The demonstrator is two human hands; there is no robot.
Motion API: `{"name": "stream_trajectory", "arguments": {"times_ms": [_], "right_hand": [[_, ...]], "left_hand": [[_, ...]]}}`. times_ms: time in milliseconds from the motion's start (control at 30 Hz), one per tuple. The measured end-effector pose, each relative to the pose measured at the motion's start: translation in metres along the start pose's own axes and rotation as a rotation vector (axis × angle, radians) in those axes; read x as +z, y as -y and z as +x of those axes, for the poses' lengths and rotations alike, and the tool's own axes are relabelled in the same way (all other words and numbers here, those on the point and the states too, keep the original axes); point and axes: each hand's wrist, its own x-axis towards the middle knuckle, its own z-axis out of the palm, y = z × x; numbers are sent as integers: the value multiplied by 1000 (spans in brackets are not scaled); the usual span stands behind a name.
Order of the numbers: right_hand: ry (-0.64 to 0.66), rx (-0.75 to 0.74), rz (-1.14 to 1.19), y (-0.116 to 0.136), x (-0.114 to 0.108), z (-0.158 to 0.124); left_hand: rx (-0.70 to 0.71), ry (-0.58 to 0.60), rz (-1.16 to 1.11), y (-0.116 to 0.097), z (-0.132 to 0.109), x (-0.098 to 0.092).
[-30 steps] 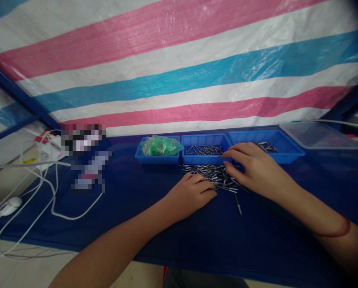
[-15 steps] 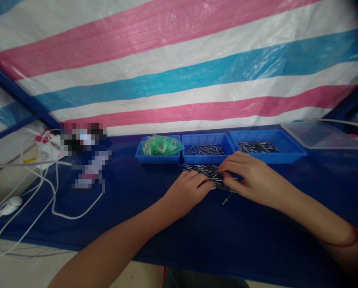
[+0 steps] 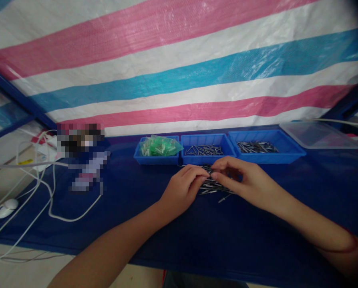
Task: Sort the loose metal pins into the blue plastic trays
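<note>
A loose pile of thin metal blind rivets (image 3: 213,186) lies on the dark blue table in front of the bins. My left hand (image 3: 183,188) is at the pile's left side, thumb and forefinger pinched together above it. From the right, my right hand (image 3: 242,178) reaches over the same pile with its thumb and fingertips drawn close together. The fingertips of both hands nearly meet; whatever is between them is too small to make out. One stray rivet (image 3: 224,198) sticks out at the near edge of the pile.
Behind the pile stand a blue bin (image 3: 156,161) with a green-filled plastic bag, a middle bin (image 3: 207,161) and a right bin (image 3: 290,154), both holding rivets. A clear plastic lid (image 3: 320,136) lies at the back right. White cables (image 3: 51,200) trail across the left.
My left hand has lifted off the rivets and closed into a pinch. My right hand has moved left, bringing its fingertips up to the left ones.
</note>
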Motion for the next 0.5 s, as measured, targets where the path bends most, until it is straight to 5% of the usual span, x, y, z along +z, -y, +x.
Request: {"name": "stream_trajectory", "arguments": {"times_ms": [333,500], "right_hand": [[-79,-11,33,1,10,-5],[-93,-237,-77,5,11,-7]], "left_hand": [[-91,22,-42,1,-1,2],[-46,41,15,3,-1,3]]}}
